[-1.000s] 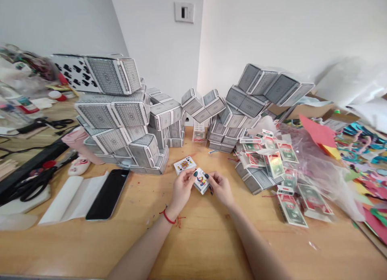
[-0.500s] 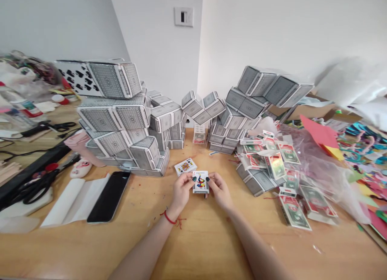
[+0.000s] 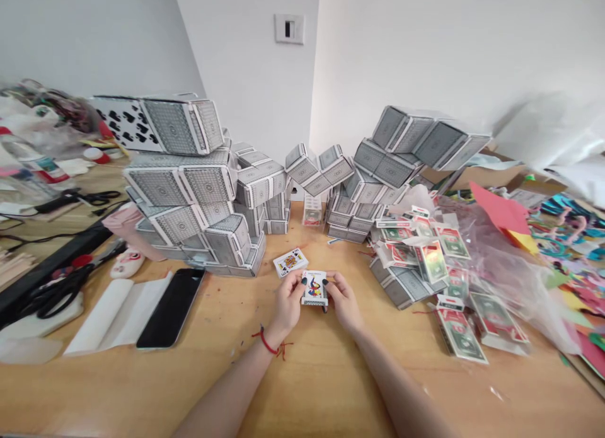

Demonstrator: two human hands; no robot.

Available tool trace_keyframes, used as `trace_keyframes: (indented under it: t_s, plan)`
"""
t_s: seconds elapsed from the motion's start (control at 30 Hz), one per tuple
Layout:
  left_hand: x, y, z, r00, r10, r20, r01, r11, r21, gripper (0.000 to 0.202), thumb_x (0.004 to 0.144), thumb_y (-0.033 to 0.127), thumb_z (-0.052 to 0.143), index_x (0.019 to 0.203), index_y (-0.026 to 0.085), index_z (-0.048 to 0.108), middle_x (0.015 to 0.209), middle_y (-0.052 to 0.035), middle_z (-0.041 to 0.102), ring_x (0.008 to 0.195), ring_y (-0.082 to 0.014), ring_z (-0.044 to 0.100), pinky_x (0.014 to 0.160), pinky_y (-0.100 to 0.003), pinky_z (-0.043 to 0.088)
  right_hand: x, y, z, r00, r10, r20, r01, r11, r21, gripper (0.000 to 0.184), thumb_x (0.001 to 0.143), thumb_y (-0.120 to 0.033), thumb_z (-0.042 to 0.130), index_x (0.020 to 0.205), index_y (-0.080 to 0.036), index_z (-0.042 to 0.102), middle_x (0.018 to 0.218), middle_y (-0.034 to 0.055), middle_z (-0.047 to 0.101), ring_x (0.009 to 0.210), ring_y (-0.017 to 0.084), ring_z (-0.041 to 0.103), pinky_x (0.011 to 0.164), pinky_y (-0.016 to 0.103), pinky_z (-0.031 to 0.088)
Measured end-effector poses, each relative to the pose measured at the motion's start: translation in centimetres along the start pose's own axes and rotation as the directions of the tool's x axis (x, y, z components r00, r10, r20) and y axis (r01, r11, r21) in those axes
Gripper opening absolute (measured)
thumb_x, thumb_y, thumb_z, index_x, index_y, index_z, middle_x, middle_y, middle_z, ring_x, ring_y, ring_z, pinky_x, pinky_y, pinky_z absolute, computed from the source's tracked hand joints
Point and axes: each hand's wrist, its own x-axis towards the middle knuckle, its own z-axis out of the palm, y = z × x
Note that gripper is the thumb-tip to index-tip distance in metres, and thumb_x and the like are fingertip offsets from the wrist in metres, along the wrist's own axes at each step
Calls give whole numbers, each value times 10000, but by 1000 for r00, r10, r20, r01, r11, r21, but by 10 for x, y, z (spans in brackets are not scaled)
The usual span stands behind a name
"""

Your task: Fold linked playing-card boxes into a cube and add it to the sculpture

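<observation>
A playing card (image 3: 314, 287) with a coloured joker figure faces up between my two hands, its near edge folded down to show a grey patterned back. My left hand (image 3: 288, 299) pinches its left side, thumb on top. On the opposite side my right hand (image 3: 344, 299) grips it the same way; the fingers beneath are mostly hidden. Just beyond lies a small pile of face-up cards (image 3: 290, 261) with a court card on top. Behind it, grey-backed card boxes form a stacked structure (image 3: 208, 189) on the left, and another stack (image 3: 390, 164) stands on the right.
Left of my arm lie a black phone (image 3: 171, 309), white paper (image 3: 120, 315) and black scissors (image 3: 66, 290). Several red-and-green card packs (image 3: 458, 334) and a clear plastic bag (image 3: 524, 287) crowd the right. Coloured paper (image 3: 501, 208) lies beyond. A V-shaped box piece (image 3: 319, 168) bridges the middle.
Both hands keep hold of the joker card, which is tilted slightly differently, its folded near edge showing a little more. The view has shifted slightly; the stacks look unchanged.
</observation>
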Motion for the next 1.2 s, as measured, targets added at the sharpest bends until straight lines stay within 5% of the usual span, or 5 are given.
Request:
trace_keyframes:
  t_s: [0.5, 0.7, 0.97, 1.2]
  plan:
    - [-5, 9, 1, 998, 67, -4, -66, 996, 60, 69, 749, 219, 472, 773, 175, 520, 651, 36, 517, 548, -91, 463, 531, -197, 401, -2, 1, 2, 994, 94, 58, -104, 974, 200, 134, 727, -300, 599, 782, -202, 526, 577, -53, 579, 372, 68, 425, 340, 175, 320]
    - [-10, 22, -1, 991, 135, 7, -135, 982, 132, 65, 716, 186, 442, 678, 178, 494, 598, 42, 489, 527, -91, 444, 499, -191, 377, -1, -4, -4, 929, 210, 306, -312, 887, 339, 239, 731, -370, 543, 858, -172, 585, 589, -8, 599, 369, 79, 448, 335, 181, 284]
    - [-10, 30, -5, 978, 168, 120, -194, 947, 255, 116, 697, 157, 431, 633, 169, 528, 606, 24, 522, 547, -95, 470, 515, -196, 378, 0, 3, -14, 861, 305, 408, -392, 907, 150, 342, 739, -464, 629, 638, -151, 533, 355, -42, 503, 238, 48, 362, 258, 155, 131]
    - [-4, 33, -10, 976, 108, 190, -154, 956, 250, 117, 690, 168, 470, 653, 160, 580, 633, 8, 573, 578, -107, 503, 554, -210, 401, 1, 4, -14, 875, 291, 386, -370, 917, 147, 363, 663, -464, 717, 705, -136, 569, 381, -33, 564, 266, 64, 458, 272, 134, 265]
